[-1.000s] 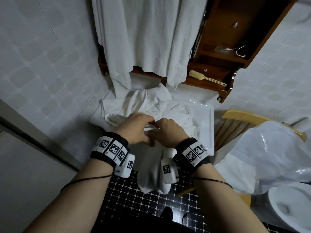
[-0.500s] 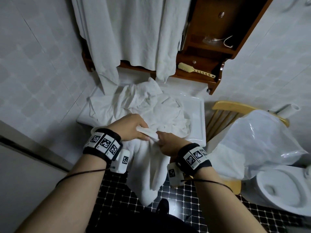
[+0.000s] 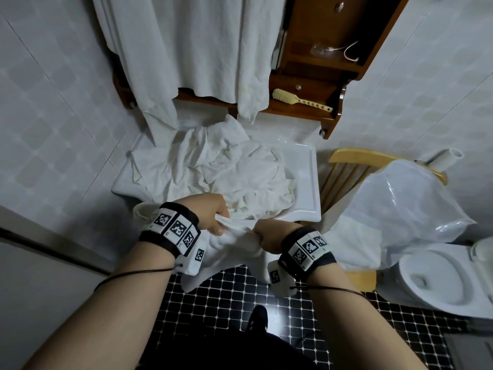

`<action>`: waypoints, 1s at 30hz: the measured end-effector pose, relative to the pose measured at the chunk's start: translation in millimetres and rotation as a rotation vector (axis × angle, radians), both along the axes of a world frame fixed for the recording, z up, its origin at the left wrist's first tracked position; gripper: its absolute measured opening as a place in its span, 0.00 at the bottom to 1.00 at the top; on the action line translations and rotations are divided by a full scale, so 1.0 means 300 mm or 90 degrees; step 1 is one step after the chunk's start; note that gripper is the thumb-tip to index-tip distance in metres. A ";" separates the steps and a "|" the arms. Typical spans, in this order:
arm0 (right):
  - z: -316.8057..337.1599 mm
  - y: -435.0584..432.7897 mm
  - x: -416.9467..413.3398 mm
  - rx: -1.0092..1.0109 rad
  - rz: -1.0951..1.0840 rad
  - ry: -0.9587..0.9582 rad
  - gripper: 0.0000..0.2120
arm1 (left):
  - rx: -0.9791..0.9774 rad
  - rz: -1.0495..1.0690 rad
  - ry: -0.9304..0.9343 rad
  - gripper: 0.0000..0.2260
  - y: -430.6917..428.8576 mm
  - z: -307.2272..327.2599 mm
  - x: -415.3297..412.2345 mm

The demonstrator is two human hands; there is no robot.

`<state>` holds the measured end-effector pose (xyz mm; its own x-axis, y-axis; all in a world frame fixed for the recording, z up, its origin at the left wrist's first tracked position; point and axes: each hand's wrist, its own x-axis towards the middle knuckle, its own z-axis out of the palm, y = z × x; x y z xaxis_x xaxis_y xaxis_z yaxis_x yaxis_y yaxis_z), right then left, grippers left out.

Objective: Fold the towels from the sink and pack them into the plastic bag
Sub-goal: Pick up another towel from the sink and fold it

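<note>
Folding is in hand: at lower centre the left hand (image 3: 213,217) and right hand (image 3: 268,237) both clench one towel (image 3: 234,249) (others fill the sink (image 3: 310,182)), which next needs spreading flat before the plastic bag (image 3: 405,204) at right.

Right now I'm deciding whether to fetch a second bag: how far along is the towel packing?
Some white cloth seems already inside the plastic bag on the chair. In hand: the left hand and right hand grip one towel in front of the sink, not yet folded. Left: a crumpled pile of towels fills the sink. Most of the job remains.
</note>
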<state>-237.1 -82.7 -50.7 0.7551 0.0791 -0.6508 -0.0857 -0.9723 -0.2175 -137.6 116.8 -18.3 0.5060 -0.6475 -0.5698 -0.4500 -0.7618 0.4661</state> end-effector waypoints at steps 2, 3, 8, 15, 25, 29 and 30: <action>0.024 -0.001 0.004 -0.012 -0.004 -0.023 0.13 | 0.011 -0.019 -0.003 0.12 0.002 -0.001 -0.007; 0.033 -0.005 0.010 -0.021 -0.010 -0.043 0.15 | 0.007 -0.026 0.009 0.11 0.005 -0.003 -0.009; 0.060 0.034 0.050 -0.062 -0.009 -0.295 0.16 | -0.061 -0.066 0.077 0.16 -0.002 0.003 -0.036; -0.067 0.090 0.082 0.182 -0.198 -0.421 0.20 | -0.207 -0.025 0.105 0.18 0.018 0.016 -0.064; 0.143 0.079 0.013 0.670 -0.287 -0.161 0.11 | -0.353 0.122 -0.091 0.04 0.039 0.022 -0.038; 0.105 0.087 0.036 0.589 -0.224 -0.239 0.13 | -0.328 0.147 -0.126 0.09 0.035 0.017 -0.037; 0.093 0.096 0.041 0.580 -0.227 -0.257 0.13 | -0.320 0.149 -0.137 0.10 0.033 0.017 -0.039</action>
<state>-224.9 -54.0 -22.7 0.9781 0.1417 -0.1524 -0.0926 -0.3595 -0.9285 -149.3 126.8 -13.2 0.7376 -0.6690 -0.0915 -0.4211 -0.5617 0.7121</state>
